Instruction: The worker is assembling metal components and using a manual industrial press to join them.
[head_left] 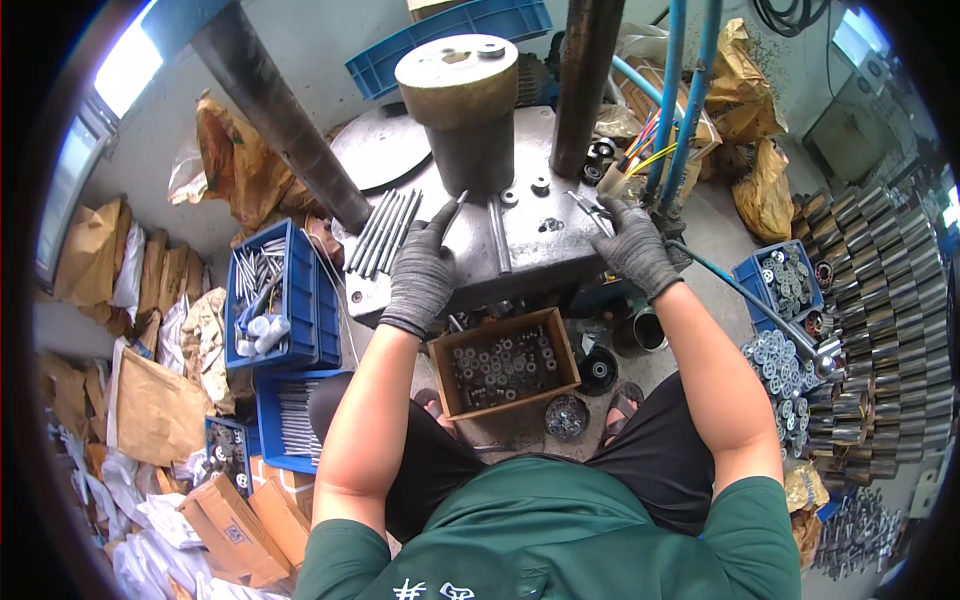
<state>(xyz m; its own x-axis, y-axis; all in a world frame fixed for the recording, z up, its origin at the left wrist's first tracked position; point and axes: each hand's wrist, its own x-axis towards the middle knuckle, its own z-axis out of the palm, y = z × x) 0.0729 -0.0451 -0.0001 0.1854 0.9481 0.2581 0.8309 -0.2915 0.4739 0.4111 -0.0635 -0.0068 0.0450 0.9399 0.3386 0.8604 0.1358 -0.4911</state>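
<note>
My left hand (422, 270), in a grey knit glove, is closed on a metal shaft (458, 207) whose pointed end sticks out past the fingers. Beside it, several metal shafts (385, 230) lie in a row on the steel press table (470, 284). One more shaft (499, 235) lies alone in the middle. On the right, my gloved right hand (642, 248) is closed at the ends of thin metal rods (586, 212); its fingertips are partly hidden. Small rings (509, 197) and a small bearing (541, 186) sit between the hands, near the thick steel cylinder (468, 150).
Dark press columns (583, 90) rise on both sides of the cylinder. Below the table edge stands a cardboard box (446, 389) of small rings. Blue crates (325, 320) of shafts are at left. At right are blue hoses (690, 120), a crate of pulleys (752, 285) and stacked metal tubes (880, 330).
</note>
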